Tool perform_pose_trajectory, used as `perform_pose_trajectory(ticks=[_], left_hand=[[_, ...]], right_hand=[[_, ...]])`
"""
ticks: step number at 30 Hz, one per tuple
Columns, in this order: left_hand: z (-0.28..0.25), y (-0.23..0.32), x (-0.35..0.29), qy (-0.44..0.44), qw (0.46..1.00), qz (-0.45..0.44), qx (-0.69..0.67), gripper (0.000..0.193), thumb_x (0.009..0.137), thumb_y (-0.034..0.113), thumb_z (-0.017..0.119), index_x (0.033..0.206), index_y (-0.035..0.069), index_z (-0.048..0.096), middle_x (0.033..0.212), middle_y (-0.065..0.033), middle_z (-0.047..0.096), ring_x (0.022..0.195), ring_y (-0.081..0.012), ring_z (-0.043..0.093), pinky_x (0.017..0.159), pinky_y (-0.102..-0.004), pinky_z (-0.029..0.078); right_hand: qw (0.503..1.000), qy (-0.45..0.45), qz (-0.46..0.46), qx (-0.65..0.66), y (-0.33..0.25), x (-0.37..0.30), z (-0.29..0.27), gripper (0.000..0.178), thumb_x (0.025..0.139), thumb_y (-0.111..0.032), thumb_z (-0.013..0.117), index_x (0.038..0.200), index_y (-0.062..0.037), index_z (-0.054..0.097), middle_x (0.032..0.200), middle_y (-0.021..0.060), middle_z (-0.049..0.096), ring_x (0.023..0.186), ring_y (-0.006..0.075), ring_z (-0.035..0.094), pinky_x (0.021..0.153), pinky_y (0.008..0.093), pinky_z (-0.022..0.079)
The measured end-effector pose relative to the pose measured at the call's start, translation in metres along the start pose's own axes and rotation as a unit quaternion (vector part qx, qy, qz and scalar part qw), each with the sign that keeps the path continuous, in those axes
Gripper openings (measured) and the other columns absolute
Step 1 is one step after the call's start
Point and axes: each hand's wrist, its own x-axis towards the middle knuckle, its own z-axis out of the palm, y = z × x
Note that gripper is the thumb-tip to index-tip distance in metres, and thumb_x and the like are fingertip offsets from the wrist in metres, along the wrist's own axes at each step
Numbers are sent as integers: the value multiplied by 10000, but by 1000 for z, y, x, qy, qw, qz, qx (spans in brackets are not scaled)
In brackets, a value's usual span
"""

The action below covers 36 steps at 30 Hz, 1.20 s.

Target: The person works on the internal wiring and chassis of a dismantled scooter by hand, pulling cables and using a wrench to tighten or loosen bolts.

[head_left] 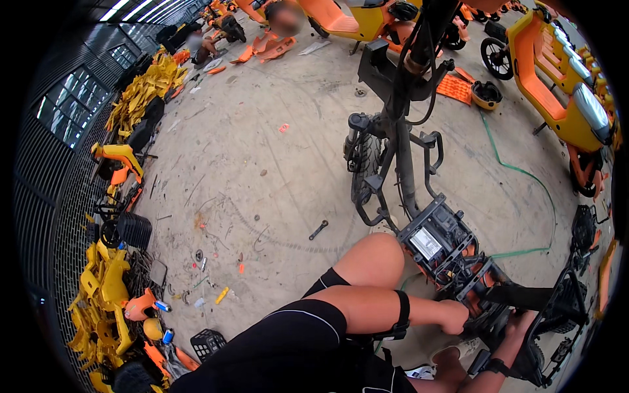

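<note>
Fingers of the left hand [453,316] curled against the black battery tray [452,252] of the stripped scooter frame [401,150], grip hidden. Right hand [519,325] low beside the tray, closure unclear. Seemingly mid-dismantling; probably calls for freeing a fastener.

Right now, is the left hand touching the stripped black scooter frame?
Touching. The head view shows the left hand pressed into the stripped black scooter frame, with no gap.

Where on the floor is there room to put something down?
The widest bare patch of concrete floor lies between the pile of yellow panels and the stripped scooter frame. It is crowded near the black basket, with scattered small parts, and around both hands inside the frame.
</note>
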Motion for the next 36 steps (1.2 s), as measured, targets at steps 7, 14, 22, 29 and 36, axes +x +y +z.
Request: perform_pose_trajectory(ticks=[7, 14, 22, 29, 36], left_hand=[[-5, -5, -15, 35, 999, 4, -17, 332, 805, 289, 599, 904, -6, 713, 902, -216, 690, 892, -395, 668, 780, -494, 533], [-7, -11, -23, 26, 999, -16, -16, 318, 796, 278, 608, 907, 1, 719, 895, -205, 695, 890, -399, 669, 766, -499, 535], [-6, -13, -31, 51, 997, -45, -37, 304, 800, 265, 598, 873, -6, 714, 886, -210, 694, 886, -400, 668, 766, -492, 536], [2, -16, -30, 94, 993, -46, -59, 304, 793, 244, 578, 853, -26, 704, 870, -230, 685, 877, -408, 666, 781, -498, 533], [8, -4, -24, 113, 989, -55, -80, 306, 799, 233, 557, 839, -37, 698, 875, -244, 684, 878, -417, 668, 786, -504, 536]], right_hand=[[996, -33, -45, -75, 9, -4, -9, 173, 919, -93, 564, 1080, -102, 625, 954, -6, 591, 798, 117, 490, 741, 295, 380], [992, -12, 11, -126, 5, -24, -1, 182, 792, -35, 486, 939, -98, 572, 835, 16, 568, 679, 104, 516, 593, 246, 402], [898, -27, 6, -439, 35, -47, 27, 219, 927, -254, 526, 1003, -71, 620, 745, 23, 592, 515, 121, 489, 447, 286, 376], [793, -111, -118, -588, 62, -16, -9, 387, 956, -388, 523, 994, -23, 648, 726, 65, 624, 511, 178, 532, 443, 332, 399], [804, -132, 140, -563, 33, -104, 55, 731, 918, -725, 391, 1073, -45, 612, 690, 129, 685, 391, 132, 447, 370, 280, 331]])
